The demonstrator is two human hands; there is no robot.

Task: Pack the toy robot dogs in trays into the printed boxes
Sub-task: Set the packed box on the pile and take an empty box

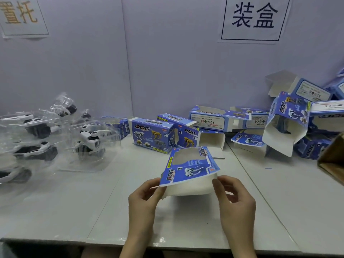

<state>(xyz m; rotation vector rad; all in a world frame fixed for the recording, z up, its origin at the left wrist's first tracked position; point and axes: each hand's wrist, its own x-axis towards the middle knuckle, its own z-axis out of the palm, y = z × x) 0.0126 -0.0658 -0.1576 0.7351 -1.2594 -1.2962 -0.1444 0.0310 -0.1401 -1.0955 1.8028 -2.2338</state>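
A blue printed box (188, 168) with a cut-out window hangs over the middle of the table, its open white end facing me. My left hand (145, 200) pinches its near left edge. My right hand (234, 200) pinches its near right edge. Several white and black toy robot dogs in clear plastic trays (89, 140) lie in a heap at the left. A closed-looking printed box (152, 135) stands behind the held one.
Several empty printed boxes (286, 123) are piled against the back wall at the right. A brown carton corner (333, 159) juts in at the right edge. The white table (74, 211) ends at a front edge near me. Paper signs hang on the wall.
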